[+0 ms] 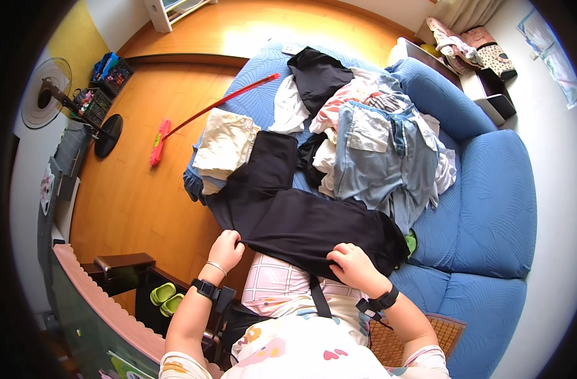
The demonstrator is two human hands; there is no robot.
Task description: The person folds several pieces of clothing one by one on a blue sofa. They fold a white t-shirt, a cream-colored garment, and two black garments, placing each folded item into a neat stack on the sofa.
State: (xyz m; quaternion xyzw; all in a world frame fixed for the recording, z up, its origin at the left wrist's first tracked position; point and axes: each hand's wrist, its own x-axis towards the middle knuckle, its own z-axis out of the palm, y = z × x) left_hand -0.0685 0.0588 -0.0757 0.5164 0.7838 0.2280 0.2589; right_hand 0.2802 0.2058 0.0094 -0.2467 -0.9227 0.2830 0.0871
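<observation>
A black fabric garment (pixel 307 222) lies spread over the sofa edge and my lap, one part of it stretching away from me. My left hand (pixel 228 248) pinches its near edge at the left. Farther right, my right hand (pixel 352 265) grips the same near edge with bent fingers. Left of the garment's far part sits a folded stack of cream cloth (pixel 224 142). Beyond it are light blue denim trousers (pixel 383 166) on a loose heap of clothes, with a second black garment (pixel 319 78) and a white cloth (pixel 288 106) at the far side.
The blue-covered sofa (pixel 494 203) runs along the right. A red-handled broom (pixel 222 104) leans against its far left part. On the wooden floor stand a fan (pixel 109 135), crates (pixel 94 104) and green clogs (pixel 163 293). A table with a pink scalloped cloth (pixel 103 293) is at lower left.
</observation>
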